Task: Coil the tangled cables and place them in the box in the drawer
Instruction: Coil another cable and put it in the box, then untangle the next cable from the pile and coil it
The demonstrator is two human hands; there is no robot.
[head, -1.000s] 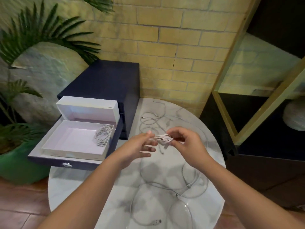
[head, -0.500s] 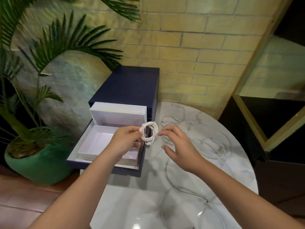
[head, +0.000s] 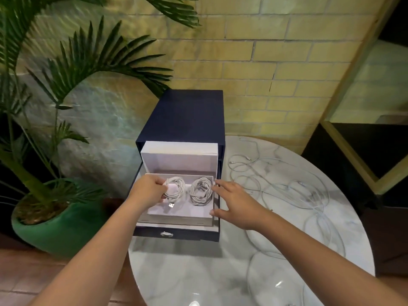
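A white open box (head: 176, 218) lies in the pulled-out navy drawer (head: 176, 234), its lid (head: 180, 159) standing up at the back. My left hand (head: 148, 191) grips a coiled white cable (head: 175, 188) low over the left half of the box, its USB plug hanging down. Another coiled white cable (head: 201, 191) rests in the right half. My right hand (head: 234, 203) hovers open with spread fingers at the box's right edge. Several loose tangled white cables (head: 287, 188) sprawl over the marble table to the right.
The navy drawer cabinet (head: 185, 115) stands on the round marble table (head: 198, 268) against a yellow brick wall. A palm in a green pot (head: 55, 228) stands on the floor at left. A dark shelf unit with gold trim (head: 357, 155) lies right.
My left hand carried the fresh coil from above the table's edge into the box's left half. My right hand let go and moved to the box's right edge. My head turned left.
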